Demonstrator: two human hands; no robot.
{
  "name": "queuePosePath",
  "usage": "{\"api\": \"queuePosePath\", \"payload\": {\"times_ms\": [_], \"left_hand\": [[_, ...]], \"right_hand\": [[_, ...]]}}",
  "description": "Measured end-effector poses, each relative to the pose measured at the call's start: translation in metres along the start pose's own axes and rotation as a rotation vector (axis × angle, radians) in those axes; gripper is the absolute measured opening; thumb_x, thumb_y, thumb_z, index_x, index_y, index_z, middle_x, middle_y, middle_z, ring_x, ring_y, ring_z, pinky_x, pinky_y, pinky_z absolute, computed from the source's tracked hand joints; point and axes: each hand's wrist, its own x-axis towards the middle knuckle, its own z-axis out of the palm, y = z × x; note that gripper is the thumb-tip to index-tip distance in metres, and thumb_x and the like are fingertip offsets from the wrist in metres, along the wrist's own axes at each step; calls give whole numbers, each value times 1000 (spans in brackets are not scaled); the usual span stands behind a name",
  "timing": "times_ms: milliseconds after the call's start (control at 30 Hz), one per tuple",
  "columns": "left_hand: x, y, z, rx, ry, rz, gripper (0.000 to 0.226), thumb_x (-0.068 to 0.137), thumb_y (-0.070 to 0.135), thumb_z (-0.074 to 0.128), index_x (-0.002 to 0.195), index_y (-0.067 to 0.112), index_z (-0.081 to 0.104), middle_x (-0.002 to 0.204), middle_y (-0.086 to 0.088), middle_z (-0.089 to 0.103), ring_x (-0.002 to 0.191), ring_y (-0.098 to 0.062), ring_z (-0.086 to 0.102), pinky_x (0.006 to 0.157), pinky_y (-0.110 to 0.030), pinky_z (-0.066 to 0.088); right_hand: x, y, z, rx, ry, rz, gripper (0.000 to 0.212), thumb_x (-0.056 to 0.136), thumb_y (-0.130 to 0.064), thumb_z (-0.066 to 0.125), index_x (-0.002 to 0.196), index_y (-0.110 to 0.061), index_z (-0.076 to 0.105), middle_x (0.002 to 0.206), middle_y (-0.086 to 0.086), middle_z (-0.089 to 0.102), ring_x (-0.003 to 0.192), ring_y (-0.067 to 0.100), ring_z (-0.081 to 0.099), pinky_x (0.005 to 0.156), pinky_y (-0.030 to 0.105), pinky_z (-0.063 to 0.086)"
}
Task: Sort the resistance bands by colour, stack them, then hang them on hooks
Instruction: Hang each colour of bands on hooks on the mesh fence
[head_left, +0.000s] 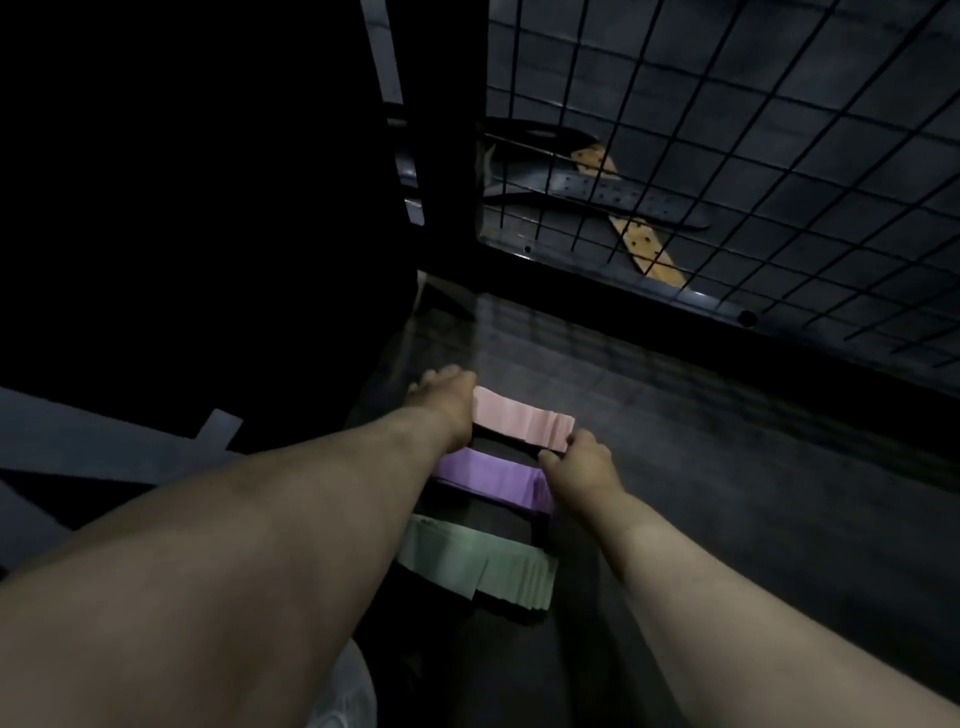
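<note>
On my feed the sorting and stacking look done. Three piles of flat elastic resistance bands lie in a row on the dark floor (727, 441). The pale pink stack (522, 423) is farthest from me, the lilac purple stack (488, 480) lies just on the near side of it, and the sage green stack (467, 564) is nearer still.

The left hand (447, 402) presses against the pink stack's left end. Its fingers are hidden, so I cannot tell whether they wrap round it. The right hand (579, 467) pinches the pink stack's right end between thumb and fingertips.

I judge this to be squaring up or lifting the pink stack. All the hanging is still to do. A black wire grid panel (727, 156) stands beyond the pink stack, to its right, and I can make out no hooks on it.
</note>
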Motion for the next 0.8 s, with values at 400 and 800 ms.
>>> {"api": "queuePosePath", "payload": {"times_ms": [400, 800], "left_hand": [[42, -2, 32, 132, 5, 22, 71, 80, 17, 71, 142, 26, 37, 145, -2, 37, 132, -28, 39, 106, -38, 33], [52, -1, 38, 141, 58, 109, 54, 83, 15, 62, 132, 32, 47, 134, -2, 43, 124, -28, 45, 100, -38, 38]], "right_hand": [[38, 5, 25, 152, 62, 80, 57, 93, -31, 62, 134, -3, 35, 143, 23, 39, 129, 42, 44, 106, 42, 39], [42, 9, 27, 163, 90, 47, 62, 92, -31, 62, 141, -6, 34, 143, 21, 39, 131, 40, 40, 108, 40, 35]]}}
